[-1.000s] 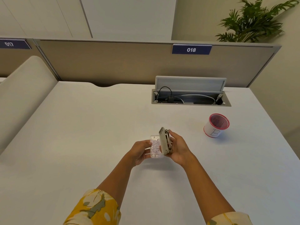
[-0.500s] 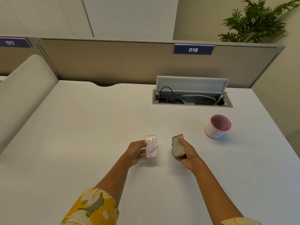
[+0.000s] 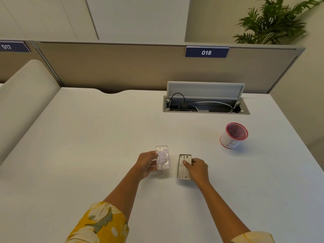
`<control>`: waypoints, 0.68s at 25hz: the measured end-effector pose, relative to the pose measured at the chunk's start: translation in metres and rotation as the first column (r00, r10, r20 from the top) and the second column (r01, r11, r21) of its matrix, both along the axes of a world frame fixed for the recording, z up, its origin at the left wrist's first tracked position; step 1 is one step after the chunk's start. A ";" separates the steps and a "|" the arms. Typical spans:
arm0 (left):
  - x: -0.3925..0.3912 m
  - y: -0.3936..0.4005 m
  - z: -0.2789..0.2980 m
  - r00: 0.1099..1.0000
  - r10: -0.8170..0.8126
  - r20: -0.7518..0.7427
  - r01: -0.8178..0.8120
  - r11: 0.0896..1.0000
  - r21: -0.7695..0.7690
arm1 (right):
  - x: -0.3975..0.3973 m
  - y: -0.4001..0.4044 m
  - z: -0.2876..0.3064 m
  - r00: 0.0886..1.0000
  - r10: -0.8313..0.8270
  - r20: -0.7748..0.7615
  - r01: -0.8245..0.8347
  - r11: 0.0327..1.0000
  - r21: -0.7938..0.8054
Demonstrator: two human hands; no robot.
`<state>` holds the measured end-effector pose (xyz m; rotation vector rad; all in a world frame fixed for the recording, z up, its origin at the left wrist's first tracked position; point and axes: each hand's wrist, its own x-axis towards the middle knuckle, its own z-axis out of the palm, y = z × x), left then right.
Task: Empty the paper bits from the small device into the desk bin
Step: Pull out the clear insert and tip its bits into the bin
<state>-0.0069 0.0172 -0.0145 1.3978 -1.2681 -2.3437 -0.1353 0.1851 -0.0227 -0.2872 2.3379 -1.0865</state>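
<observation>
My left hand (image 3: 146, 163) holds a clear plastic tray (image 3: 163, 157) full of pale paper bits, open side up, just above the white desk (image 3: 87, 137). My right hand (image 3: 198, 168) rests on the grey body of the small device (image 3: 184, 166), which lies flat on the desk a little right of the tray. The two parts are apart. The desk bin (image 3: 234, 135), a small white cup with a red rim and a letter B on its side, stands upright farther right and back.
An open cable hatch (image 3: 206, 104) with wires is set into the desk behind the bin. A beige partition (image 3: 122, 67) with a 018 sign closes the back. A padded divider (image 3: 22, 102) borders the left; a plant (image 3: 273, 21) stands at the back right.
The clear tray has come off the device body. My hands have moved apart, and my right hand has laid the grey body flat on the desk.
</observation>
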 end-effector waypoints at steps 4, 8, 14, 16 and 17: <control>0.000 -0.001 0.001 1.000 0.002 -0.007 -0.002 1.000 0.000 | -0.003 0.000 0.001 0.997 0.024 -0.070 -0.022 1.000 0.018; -0.003 -0.001 0.003 1.000 -0.005 -0.020 0.005 1.000 0.006 | -0.008 0.006 -0.002 0.998 0.035 -0.058 -0.034 0.999 0.018; -0.018 0.003 0.010 0.998 -0.032 -0.050 0.033 0.999 0.008 | -0.015 0.009 -0.003 0.999 0.013 -0.029 -0.012 0.999 0.049; -0.026 0.005 0.014 0.996 -0.060 -0.062 0.061 0.998 0.008 | -0.020 0.010 0.001 0.998 -0.017 -0.064 0.020 0.999 0.044; -0.029 0.007 0.016 0.994 -0.080 -0.069 0.080 0.997 0.005 | -0.023 0.009 0.005 0.996 -0.036 -0.085 0.038 0.999 0.023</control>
